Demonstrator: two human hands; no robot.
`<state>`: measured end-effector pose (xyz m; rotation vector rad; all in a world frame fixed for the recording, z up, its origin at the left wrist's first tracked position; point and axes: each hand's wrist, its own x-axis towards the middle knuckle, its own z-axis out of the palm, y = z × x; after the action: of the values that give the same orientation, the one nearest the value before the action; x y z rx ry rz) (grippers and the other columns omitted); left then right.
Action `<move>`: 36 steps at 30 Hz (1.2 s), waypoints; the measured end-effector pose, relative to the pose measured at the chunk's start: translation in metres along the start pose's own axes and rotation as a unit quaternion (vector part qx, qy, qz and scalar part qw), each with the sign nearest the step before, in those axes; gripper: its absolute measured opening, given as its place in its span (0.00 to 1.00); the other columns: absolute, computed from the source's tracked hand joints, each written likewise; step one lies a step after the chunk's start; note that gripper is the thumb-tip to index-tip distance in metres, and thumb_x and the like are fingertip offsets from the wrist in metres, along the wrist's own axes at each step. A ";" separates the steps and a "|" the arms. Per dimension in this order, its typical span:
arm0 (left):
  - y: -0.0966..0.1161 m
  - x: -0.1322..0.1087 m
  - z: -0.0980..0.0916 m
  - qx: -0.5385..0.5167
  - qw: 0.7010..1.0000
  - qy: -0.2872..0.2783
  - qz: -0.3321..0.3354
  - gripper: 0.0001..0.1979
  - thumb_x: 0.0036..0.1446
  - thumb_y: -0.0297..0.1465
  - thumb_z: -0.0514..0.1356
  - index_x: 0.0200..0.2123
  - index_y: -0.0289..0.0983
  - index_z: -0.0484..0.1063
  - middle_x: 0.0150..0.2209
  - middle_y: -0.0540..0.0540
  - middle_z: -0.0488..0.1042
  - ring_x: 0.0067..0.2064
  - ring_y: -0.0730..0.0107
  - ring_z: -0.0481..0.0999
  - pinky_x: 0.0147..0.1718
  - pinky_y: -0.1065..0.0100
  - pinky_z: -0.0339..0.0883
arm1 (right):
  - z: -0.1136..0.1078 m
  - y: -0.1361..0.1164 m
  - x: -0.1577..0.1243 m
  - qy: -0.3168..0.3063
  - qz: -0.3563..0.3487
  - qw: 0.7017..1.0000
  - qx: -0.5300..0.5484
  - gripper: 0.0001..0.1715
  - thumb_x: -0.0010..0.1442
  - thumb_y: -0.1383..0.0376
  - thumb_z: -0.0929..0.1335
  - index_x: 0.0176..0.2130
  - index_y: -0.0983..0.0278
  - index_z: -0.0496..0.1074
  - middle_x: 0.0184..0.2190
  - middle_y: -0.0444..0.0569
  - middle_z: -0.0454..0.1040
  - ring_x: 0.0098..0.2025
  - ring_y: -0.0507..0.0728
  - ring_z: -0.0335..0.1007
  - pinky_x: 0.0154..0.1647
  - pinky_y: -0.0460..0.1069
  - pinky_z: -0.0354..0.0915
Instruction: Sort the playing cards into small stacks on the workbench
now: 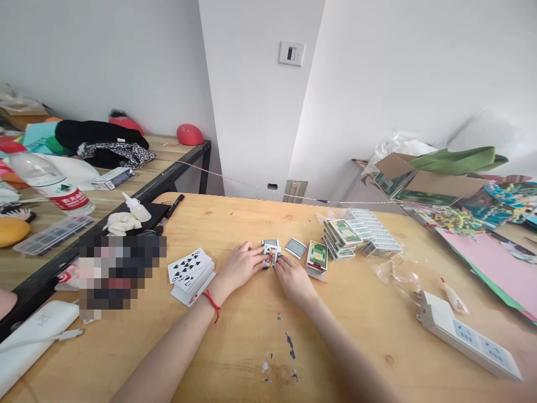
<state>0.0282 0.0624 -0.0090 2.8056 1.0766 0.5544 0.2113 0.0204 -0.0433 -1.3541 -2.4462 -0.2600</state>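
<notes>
- Left hand (241,267): fingers at the left side of the face-up card (271,254).
- Right hand (293,277): fingers at its right side; cannot tell whether either hand grips.
- Face-up card: on the surface (243,347), between hands.
- Loose cards (192,274): left of left hand.

Bare forearms (170,347) — thin red cord (213,305) around the left wrist (220,287).

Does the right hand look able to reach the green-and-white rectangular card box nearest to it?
Probably yes: this card box is just beside the right hand, and no object seems to stand between them.
</notes>
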 end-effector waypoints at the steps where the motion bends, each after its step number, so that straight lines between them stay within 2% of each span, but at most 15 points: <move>1: 0.000 -0.001 0.001 0.002 1.000 0.004 0.000 0.12 0.58 0.34 0.51 0.43 0.45 0.70 0.48 0.52 0.70 0.39 0.66 0.60 0.38 0.65 0.57 | -0.001 0.000 0.001 -0.006 -0.014 1.000 -0.017 0.13 0.57 0.75 0.59 0.37 0.70 0.70 0.38 0.59 0.72 0.46 0.60 0.64 0.47 0.54 0.63; 7: 0.003 -0.003 0.003 0.039 0.999 0.019 0.011 0.12 0.58 0.34 0.52 0.45 0.41 0.68 0.41 0.48 0.73 0.39 0.66 0.64 0.35 0.65 0.58 | -0.004 0.002 0.005 -0.031 -0.063 0.994 -0.079 0.11 0.57 0.74 0.59 0.35 0.70 0.69 0.35 0.59 0.72 0.40 0.60 0.66 0.41 0.53 0.66; 11: 0.004 -0.003 0.004 0.083 0.995 0.031 0.034 0.11 0.58 0.33 0.52 0.43 0.37 0.67 0.41 0.45 0.73 0.40 0.65 0.66 0.35 0.65 0.58 | 0.000 0.005 0.001 0.007 -0.069 0.995 -0.076 0.12 0.58 0.74 0.58 0.36 0.70 0.69 0.35 0.58 0.73 0.41 0.60 0.66 0.39 0.52 0.66; 16: 0.002 -0.003 0.006 0.137 0.987 0.037 0.075 0.10 0.58 0.25 0.50 0.42 0.34 0.67 0.41 0.44 0.73 0.39 0.66 0.69 0.34 0.64 0.61 | 0.000 0.007 -0.004 0.081 -0.057 0.994 -0.044 0.15 0.60 0.73 0.56 0.42 0.69 0.67 0.40 0.58 0.72 0.47 0.60 0.65 0.41 0.52 0.66; 20: 0.006 -0.011 0.003 0.155 0.979 0.079 0.103 0.11 0.57 0.23 0.49 0.43 0.32 0.67 0.43 0.41 0.73 0.43 0.63 0.70 0.37 0.63 0.63 | -0.011 0.005 -0.005 0.114 -0.040 0.993 -0.007 0.14 0.60 0.72 0.57 0.45 0.67 0.65 0.42 0.56 0.72 0.46 0.58 0.66 0.42 0.51 0.65; 23: 0.012 -0.023 0.000 0.143 0.976 0.099 0.131 0.13 0.58 0.23 0.49 0.45 0.32 0.66 0.43 0.40 0.72 0.45 0.63 0.70 0.39 0.62 0.64 | -0.018 0.000 -0.010 0.118 -0.010 0.992 0.033 0.12 0.60 0.71 0.59 0.43 0.65 0.66 0.40 0.54 0.73 0.42 0.56 0.69 0.40 0.49 0.66; 27: 0.018 -0.038 -0.004 0.103 0.980 0.095 0.139 0.13 0.57 0.23 0.49 0.45 0.31 0.66 0.43 0.40 0.73 0.46 0.63 0.70 0.42 0.62 0.64 | -0.020 -0.008 -0.017 0.118 0.001 0.987 0.107 0.09 0.59 0.71 0.60 0.35 0.64 0.67 0.36 0.52 0.74 0.39 0.55 0.69 0.36 0.48 0.65; 29: 0.020 -0.041 -0.008 0.035 0.990 0.081 0.114 0.13 0.58 0.24 0.49 0.44 0.32 0.67 0.43 0.42 0.73 0.46 0.65 0.70 0.44 0.64 0.63 | -0.023 -0.012 -0.018 0.118 0.025 0.979 0.163 0.07 0.58 0.72 0.60 0.33 0.64 0.67 0.34 0.51 0.74 0.38 0.54 0.70 0.36 0.48 0.65; 32: 0.022 -0.038 -0.016 -0.104 0.994 0.035 -0.004 0.12 0.59 0.28 0.47 0.41 0.35 0.69 0.38 0.46 0.75 0.39 0.70 0.73 0.38 0.69 0.66 | -0.032 -0.016 -0.014 0.107 0.102 0.957 0.248 0.06 0.57 0.70 0.61 0.32 0.63 0.67 0.31 0.50 0.74 0.36 0.55 0.70 0.36 0.48 0.65; 34: 0.021 -0.032 -0.021 -0.191 0.976 -0.026 -0.098 0.15 0.59 0.32 0.46 0.34 0.36 0.71 0.31 0.48 0.75 0.32 0.71 0.74 0.32 0.71 0.66 | -0.036 -0.014 -0.008 0.083 0.183 0.925 0.322 0.03 0.55 0.68 0.63 0.32 0.63 0.66 0.29 0.48 0.74 0.33 0.55 0.71 0.33 0.48 0.66; 36: 0.018 -0.025 -0.022 -0.300 0.937 -0.078 -0.158 0.16 0.59 0.34 0.45 0.34 0.36 0.71 0.30 0.48 0.75 0.31 0.70 0.74 0.30 0.72 0.66 | -0.036 -0.011 -0.002 0.014 0.246 0.874 0.419 0.03 0.54 0.69 0.62 0.32 0.64 0.65 0.27 0.47 0.74 0.28 0.53 0.71 0.27 0.46 0.66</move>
<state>0.0147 0.0315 0.0079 2.0646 1.0701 0.5054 0.2102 0.0020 -0.0106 -1.4204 -1.7119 0.8037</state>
